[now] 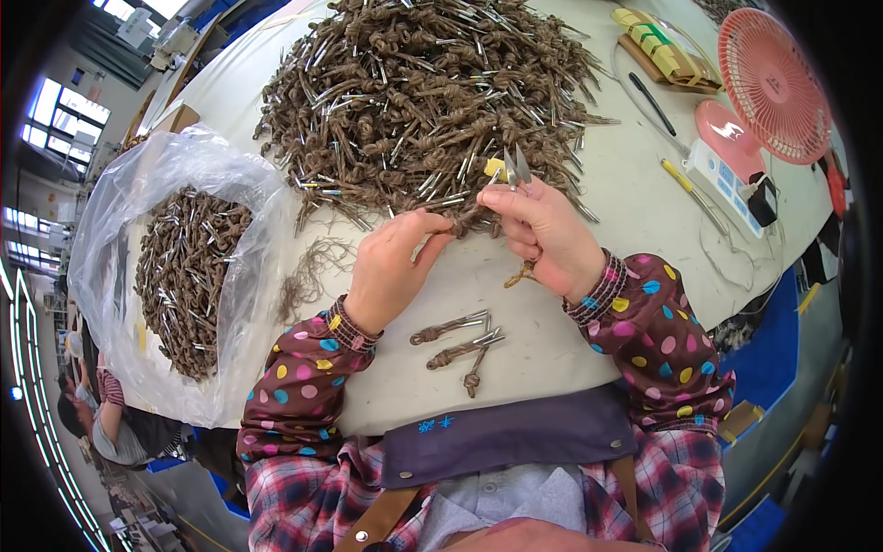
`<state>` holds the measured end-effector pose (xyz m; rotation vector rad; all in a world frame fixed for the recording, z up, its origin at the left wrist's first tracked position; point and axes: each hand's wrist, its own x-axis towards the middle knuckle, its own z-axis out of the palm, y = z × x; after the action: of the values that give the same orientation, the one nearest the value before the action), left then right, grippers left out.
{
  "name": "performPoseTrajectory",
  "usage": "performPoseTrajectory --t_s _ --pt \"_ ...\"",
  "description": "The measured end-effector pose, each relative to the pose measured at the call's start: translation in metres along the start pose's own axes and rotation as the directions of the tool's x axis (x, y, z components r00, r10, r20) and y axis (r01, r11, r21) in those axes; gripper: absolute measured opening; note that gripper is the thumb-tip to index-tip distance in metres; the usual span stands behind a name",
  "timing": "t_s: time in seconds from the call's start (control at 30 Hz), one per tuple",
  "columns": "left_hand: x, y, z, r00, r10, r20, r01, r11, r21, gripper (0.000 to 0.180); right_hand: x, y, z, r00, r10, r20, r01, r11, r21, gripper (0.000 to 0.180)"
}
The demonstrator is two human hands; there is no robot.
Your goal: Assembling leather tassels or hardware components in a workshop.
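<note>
My left hand (pixel 391 267) pinches one end of a brown knotted cord (pixel 474 221) in front of a large heap. The cord's other end lies at the fingertips of my right hand (pixel 552 235). That hand also keeps a small pair of scissors (pixel 518 168) in its grip, blades pointing up and away, a brass-coloured handle loop showing below the palm. Something yellow sits beside the blades. Nearer to me, several knotted cords with shiny metal tips (pixel 451 354) lie on the pale table (pixel 543 350). Loose brown threads (pixel 313 276) are left of my left hand.
The big heap of knotted cords (pixel 414 101) covers the far middle. At left, a clear plastic bag (pixel 97 248) holds more. A pink fan (pixel 773 87), a white power strip (pixel 722 184), a yellow-handled tool (pixel 685 184) and a wrapped bundle (pixel 667 51) stand at right.
</note>
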<state>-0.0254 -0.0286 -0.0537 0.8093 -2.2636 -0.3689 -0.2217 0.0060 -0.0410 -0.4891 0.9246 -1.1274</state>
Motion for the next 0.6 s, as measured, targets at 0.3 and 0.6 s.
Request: performPoseTrajectory --t_s 0.3,0.6 --pt "-0.002 -0.004 0.002 0.995 0.092 -0.042 -0.095 0.993 -0.076 0.016 0.021 0.0 -0.02 0.93 -0.368 0.013 0.336 0.834 -0.438 0.045" --pt "-0.007 -0.004 0.007 0.933 -0.348 -0.091 0.287 0.873 -0.394 0.02 0.012 -0.019 -0.019 0.93 -0.367 -0.03 0.328 0.862 -0.386 0.04"
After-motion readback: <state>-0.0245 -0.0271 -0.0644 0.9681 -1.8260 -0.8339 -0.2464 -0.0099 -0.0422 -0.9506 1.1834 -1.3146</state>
